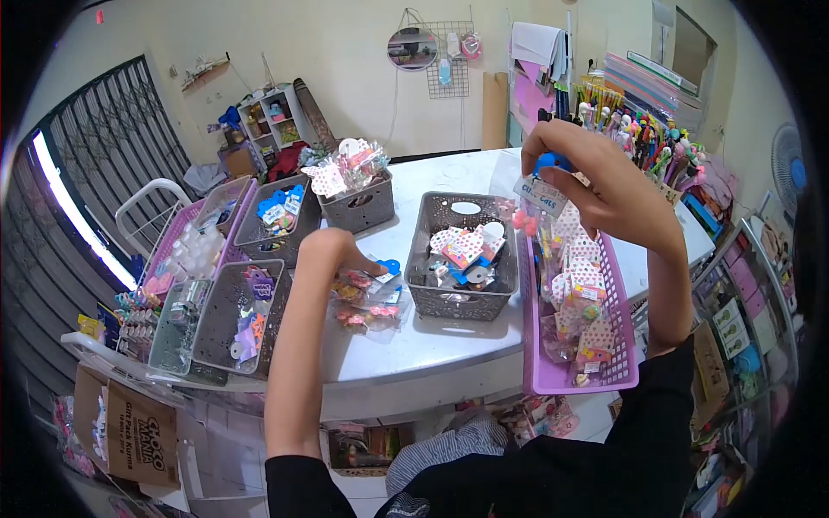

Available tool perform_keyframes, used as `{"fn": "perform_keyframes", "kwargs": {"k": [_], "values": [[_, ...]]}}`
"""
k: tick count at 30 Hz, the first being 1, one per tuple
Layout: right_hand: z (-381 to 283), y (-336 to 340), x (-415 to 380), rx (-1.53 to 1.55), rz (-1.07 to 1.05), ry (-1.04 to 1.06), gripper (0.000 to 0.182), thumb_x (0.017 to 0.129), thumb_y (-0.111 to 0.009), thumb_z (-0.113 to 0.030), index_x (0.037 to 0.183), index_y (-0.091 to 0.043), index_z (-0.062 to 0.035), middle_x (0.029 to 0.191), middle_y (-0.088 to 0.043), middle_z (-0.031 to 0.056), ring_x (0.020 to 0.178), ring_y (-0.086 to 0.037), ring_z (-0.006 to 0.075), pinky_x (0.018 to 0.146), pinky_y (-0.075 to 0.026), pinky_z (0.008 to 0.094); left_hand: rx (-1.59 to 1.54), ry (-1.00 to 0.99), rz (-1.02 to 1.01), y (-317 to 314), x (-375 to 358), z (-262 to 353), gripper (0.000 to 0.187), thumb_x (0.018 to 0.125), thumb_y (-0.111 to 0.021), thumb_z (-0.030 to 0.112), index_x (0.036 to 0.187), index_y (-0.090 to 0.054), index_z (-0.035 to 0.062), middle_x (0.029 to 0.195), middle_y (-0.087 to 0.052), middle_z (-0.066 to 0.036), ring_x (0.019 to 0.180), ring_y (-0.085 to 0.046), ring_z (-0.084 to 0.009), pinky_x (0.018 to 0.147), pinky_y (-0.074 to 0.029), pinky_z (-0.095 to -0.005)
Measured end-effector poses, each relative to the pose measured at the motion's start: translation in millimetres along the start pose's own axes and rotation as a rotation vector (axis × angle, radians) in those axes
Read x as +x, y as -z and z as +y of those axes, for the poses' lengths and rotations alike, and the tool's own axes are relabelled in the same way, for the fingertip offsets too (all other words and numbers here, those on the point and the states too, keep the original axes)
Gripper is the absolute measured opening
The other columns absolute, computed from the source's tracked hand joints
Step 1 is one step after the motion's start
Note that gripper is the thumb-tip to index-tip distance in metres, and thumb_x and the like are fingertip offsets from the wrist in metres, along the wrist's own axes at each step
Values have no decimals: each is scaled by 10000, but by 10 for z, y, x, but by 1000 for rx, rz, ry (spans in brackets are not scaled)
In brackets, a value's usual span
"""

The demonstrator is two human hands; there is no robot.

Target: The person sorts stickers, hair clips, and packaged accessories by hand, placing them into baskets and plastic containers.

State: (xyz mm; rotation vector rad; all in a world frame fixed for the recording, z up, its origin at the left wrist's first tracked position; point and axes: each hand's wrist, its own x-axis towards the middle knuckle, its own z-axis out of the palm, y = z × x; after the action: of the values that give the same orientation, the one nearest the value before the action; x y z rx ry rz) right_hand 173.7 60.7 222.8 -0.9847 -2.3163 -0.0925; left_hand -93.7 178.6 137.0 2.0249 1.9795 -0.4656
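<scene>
My right hand point(596, 177) is raised over the right end of the table, fingers pinched on a clear plastic packet with a blue-topped header card point(541, 194) and pink pieces below. Under it stands a long purple basket point(623, 345) filled with packets on heart-patterned cards. My left hand point(332, 250) is bent down at the table's left middle, thumb against a blue-topped packet point(390, 269); its other fingers are mostly hidden. Beside that hand lie several clear packets with pink and orange pieces point(367, 315). Between the hands is a grey basket point(462, 306) of carded packets.
More grey baskets point(363, 210) of packets stand along the white table's point(449, 168) left side. A purple tray point(173, 233) holds clear bottles. Colourful pens point(648, 138) crowd the back right. A cardboard box point(138, 432) sits low left; a shelf rack point(751, 302) rises at right.
</scene>
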Motion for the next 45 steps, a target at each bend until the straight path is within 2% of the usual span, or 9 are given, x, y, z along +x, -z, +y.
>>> {"fn": "perform_keyframes", "kwargs": {"k": [2,8,13,27,32,36,39,42,45], "values": [[-3,-4,-21,24,19,3,168,754,-508,25,904,-457,-31,815,-520,118,744,-531,280,660,-406,361,16,8,-58,-52,2,-75,838,486,-655,690,962,-626,2,985,-612,-149,882,-605,-274,768,-470,-326],[14,-59,-13,277,4,-141,245,776,-501,38,1005,-454,-34,814,-517,93,592,-557,170,462,-444,282,-348,-185,-62,-132,-168,-194,578,673,-679,455,1030,-512,31,913,-590,-155,794,-591,-236,562,-543,-352],[-23,-141,67,463,-5,-89,312,772,-544,7,1072,-470,-39,819,-522,68,631,-572,139,462,-491,259,-521,-268,-54,-160,-233,-277,502,662,-717,333,1009,-485,55,775,-576,-101,761,-579,-195,582,-520,-318],[-149,-508,598,952,-265,-134,252,737,-685,-185,869,-582,4,833,-567,58,776,-557,113,542,-473,240,-891,-412,987,-271,-498,-559,292,738,-636,206,857,-562,-51,791,-588,-110,717,-542,-164,646,-417,-299],[-156,-858,742,363,93,390,222,717,-681,-232,827,-604,-55,1103,-491,125,1017,-485,243,851,-394,363,-1136,-520,1132,-308,-971,-252,188,802,-596,157,854,-529,-11,760,-512,-34,696,-455,-99,641,-391,-239],[-234,-798,724,313,106,499,188,732,-655,-171,820,-573,-26,1002,-547,129,909,-542,237,758,-447,352,-1306,-614,1042,-418,-1082,1,121,847,-535,118,892,-507,9,779,-495,-6,709,-449,-63,629,-371,-192],[-309,-676,637,447,-60,293,159,743,-615,-64,862,-534,4,707,-591,109,605,-572,222,521,-471,294,-1550,-688,1003,-447,-1047,206,133,868,-509,141,913,-500,16,778,-497,7,713,-447,-50,609,-378,-194],[-276,-554,507,458,47,235,152,666,-615,-43,795,-556,14,661,-555,181,642,-555,328,579,-414,365,-1820,-618,861,-449,-1141,434,214,873,-500,179,1003,-457,15,852,-499,-18,773,-473,-71,632,-403,-200],[-269,-379,315,340,71,196,154,699,-607,-31,837,-546,-1,711,-583,145,651,-579,273,580,-451,330,-1525,-924,605,-410,-1213,535,461,789,-588,42,1141,-292,18,1038,-440,-108,907,-522,-172,742,-470,-232]]}}
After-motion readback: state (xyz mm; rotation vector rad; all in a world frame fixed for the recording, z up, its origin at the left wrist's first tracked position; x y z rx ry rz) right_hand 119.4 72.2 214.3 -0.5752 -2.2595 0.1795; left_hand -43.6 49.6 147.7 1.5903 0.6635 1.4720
